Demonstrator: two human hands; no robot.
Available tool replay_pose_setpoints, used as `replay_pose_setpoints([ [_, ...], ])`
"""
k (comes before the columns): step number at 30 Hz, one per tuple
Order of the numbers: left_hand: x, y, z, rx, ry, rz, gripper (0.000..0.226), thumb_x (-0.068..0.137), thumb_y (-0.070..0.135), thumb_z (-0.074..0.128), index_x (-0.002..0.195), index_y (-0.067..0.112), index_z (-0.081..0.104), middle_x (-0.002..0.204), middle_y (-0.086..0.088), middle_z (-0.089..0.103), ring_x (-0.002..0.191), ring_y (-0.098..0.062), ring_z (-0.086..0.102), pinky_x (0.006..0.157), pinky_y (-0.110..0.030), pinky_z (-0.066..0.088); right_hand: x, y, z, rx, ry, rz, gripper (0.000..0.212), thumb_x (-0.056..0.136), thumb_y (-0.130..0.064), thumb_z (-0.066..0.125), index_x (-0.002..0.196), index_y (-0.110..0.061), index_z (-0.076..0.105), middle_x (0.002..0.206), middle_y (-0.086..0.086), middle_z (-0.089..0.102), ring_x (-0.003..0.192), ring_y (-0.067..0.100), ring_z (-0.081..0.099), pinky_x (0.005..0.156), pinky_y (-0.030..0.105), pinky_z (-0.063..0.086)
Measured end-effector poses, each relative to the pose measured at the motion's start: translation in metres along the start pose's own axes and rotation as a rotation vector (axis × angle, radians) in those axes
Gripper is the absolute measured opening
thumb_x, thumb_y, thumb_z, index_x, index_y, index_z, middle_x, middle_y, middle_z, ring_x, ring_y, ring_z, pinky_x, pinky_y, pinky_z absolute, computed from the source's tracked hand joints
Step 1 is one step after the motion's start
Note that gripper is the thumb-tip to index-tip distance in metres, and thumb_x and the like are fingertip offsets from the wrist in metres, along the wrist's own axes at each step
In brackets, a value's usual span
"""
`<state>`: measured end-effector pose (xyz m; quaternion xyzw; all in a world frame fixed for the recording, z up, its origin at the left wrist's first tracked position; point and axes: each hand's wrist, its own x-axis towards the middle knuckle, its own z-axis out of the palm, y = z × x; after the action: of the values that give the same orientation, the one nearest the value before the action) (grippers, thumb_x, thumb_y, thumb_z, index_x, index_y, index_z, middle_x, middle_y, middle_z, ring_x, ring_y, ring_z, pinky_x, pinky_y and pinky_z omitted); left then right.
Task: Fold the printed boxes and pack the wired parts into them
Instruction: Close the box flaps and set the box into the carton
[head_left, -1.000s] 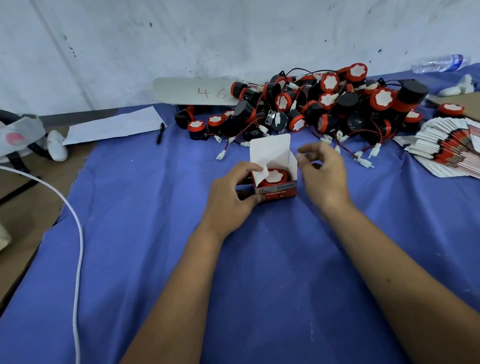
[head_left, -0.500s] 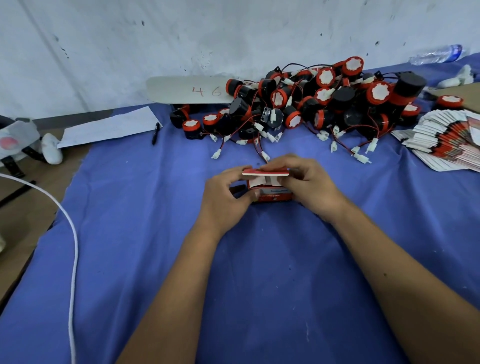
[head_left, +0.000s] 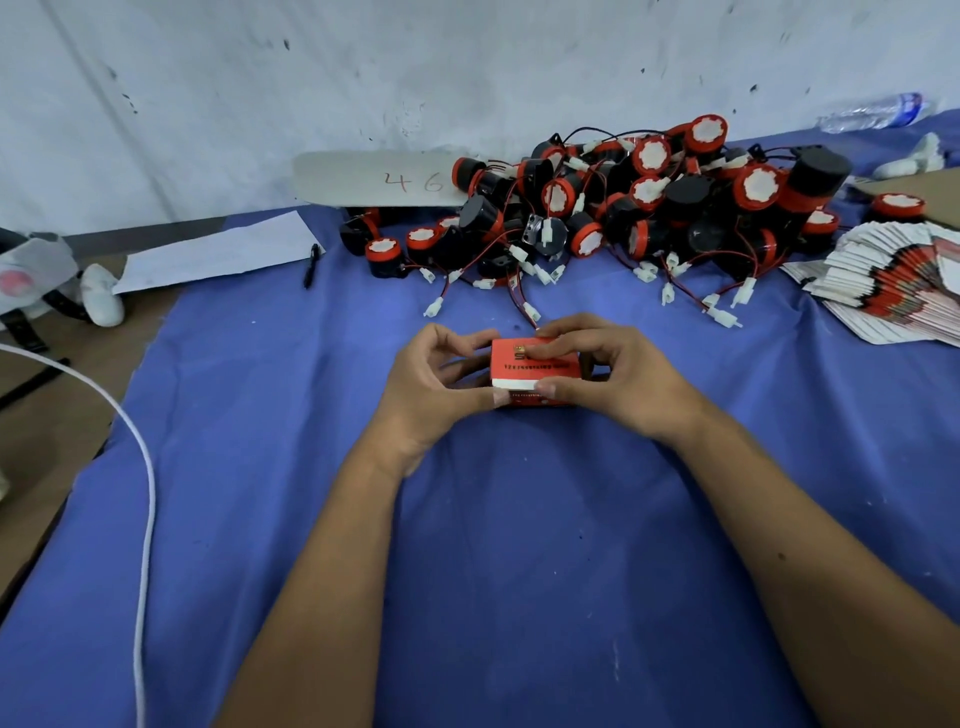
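A small red printed box (head_left: 524, 364) sits on the blue cloth (head_left: 467, 545) at the centre, its lid down over the top with a white edge showing at the front. My left hand (head_left: 431, 384) holds its left side, thumb at the front lower corner. My right hand (head_left: 608, 374) grips it from the right, fingers over the lid and thumb on the front. The part inside is hidden. A heap of black and red wired parts (head_left: 623, 208) lies behind the box. Flat unfolded boxes (head_left: 893, 286) are stacked at the right.
A white card marked 46 (head_left: 379, 179) leans at the wall. A paper sheet (head_left: 218, 254) and a black pen (head_left: 311, 265) lie at the back left. A white cable (head_left: 145, 467) runs down the left. A plastic bottle (head_left: 872, 111) lies at the far right.
The box's white lid stood open with the part visible; the lid has been folded down and both hands have closed in on the box.
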<state>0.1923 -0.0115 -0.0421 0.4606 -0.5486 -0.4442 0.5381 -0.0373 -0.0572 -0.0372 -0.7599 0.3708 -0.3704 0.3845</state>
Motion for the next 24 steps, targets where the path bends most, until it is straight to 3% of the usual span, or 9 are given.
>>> replay_pose_setpoints([
  [2,0.000,0.000,-0.004,-0.031,-0.079,-0.006,0.061,0.067,0.001,0.088,0.119,0.011,0.058,0.133,-0.009,0.069,0.123,-0.021,0.067,0.099,-0.037,0.058,0.000,0.000,0.000,-0.006,-0.009,-0.003,0.034,0.079,-0.023,0.086,0.112,-0.023,0.077,0.130,-0.009,0.061,0.110,0.011,0.064,0.089,0.034,0.057],
  [4,0.001,0.000,-0.002,0.088,-0.096,0.045,0.060,0.076,0.006,0.088,0.130,0.018,0.064,0.133,-0.003,0.069,0.124,-0.013,0.066,0.098,-0.028,0.056,0.001,-0.001,-0.001,-0.019,-0.015,-0.014,0.039,0.079,-0.024,0.087,0.116,-0.024,0.075,0.127,-0.008,0.061,0.104,0.014,0.065,0.086,0.029,0.057],
  [6,0.003,-0.003,0.005,0.282,-0.039,0.140,0.047,0.079,0.008,0.088,0.122,0.019,0.074,0.131,-0.001,0.070,0.121,-0.004,0.065,0.097,-0.022,0.055,0.002,-0.001,0.000,-0.062,-0.005,-0.041,0.046,0.079,-0.024,0.087,0.122,-0.024,0.072,0.122,-0.006,0.062,0.101,0.012,0.065,0.085,0.025,0.056],
  [9,0.006,-0.007,0.009,0.404,0.041,0.201,0.035,0.078,0.013,0.089,0.109,0.024,0.078,0.124,0.002,0.073,0.116,-0.002,0.067,0.103,-0.025,0.053,0.004,0.000,0.005,-0.164,0.048,-0.119,0.040,0.080,-0.019,0.087,0.118,-0.019,0.076,0.117,-0.004,0.064,0.106,0.008,0.063,0.087,0.017,0.051],
  [12,0.006,-0.007,0.005,0.421,0.021,0.211,0.039,0.076,0.012,0.091,0.110,0.025,0.077,0.122,0.003,0.074,0.115,-0.003,0.068,0.103,-0.026,0.053,0.005,0.003,0.005,-0.155,0.064,-0.128,0.032,0.082,-0.021,0.084,0.114,-0.019,0.078,0.118,-0.005,0.065,0.109,0.004,0.062,0.083,0.011,0.048],
  [14,0.004,-0.006,0.005,0.464,-0.001,0.213,0.053,0.072,0.011,0.094,0.121,0.019,0.074,0.123,0.004,0.073,0.114,-0.002,0.068,0.100,-0.022,0.054,0.004,0.003,0.005,-0.146,0.059,-0.129,0.031,0.085,-0.028,0.082,0.116,-0.022,0.077,0.120,-0.009,0.064,0.112,0.002,0.061,0.081,0.010,0.047],
  [16,0.002,-0.006,0.008,0.480,0.006,0.212,0.067,0.070,0.013,0.095,0.131,0.018,0.068,0.123,0.007,0.072,0.114,0.000,0.067,0.096,-0.017,0.053,0.003,0.001,0.007,-0.202,0.046,-0.157,0.038,0.084,-0.040,0.081,0.120,-0.029,0.075,0.120,-0.012,0.063,0.112,0.004,0.061,0.083,0.014,0.050],
  [18,0.001,-0.005,0.009,0.462,0.014,0.204,0.073,0.069,0.014,0.096,0.134,0.022,0.063,0.124,0.008,0.070,0.113,0.000,0.067,0.094,-0.021,0.056,0.003,0.000,0.010,-0.233,0.063,-0.167,0.039,0.084,-0.050,0.077,0.119,-0.034,0.074,0.118,-0.015,0.063,0.110,0.005,0.062,0.086,0.024,0.053],
  [24,0.000,-0.004,0.011,0.460,0.007,0.216,0.074,0.069,0.013,0.096,0.131,0.027,0.060,0.124,0.010,0.069,0.112,-0.006,0.068,0.094,-0.033,0.060,0.007,-0.002,0.017,-0.220,0.177,-0.115,0.033,0.088,-0.052,0.067,0.117,-0.038,0.074,0.106,-0.015,0.068,0.099,0.004,0.066,0.085,0.039,0.056],
])
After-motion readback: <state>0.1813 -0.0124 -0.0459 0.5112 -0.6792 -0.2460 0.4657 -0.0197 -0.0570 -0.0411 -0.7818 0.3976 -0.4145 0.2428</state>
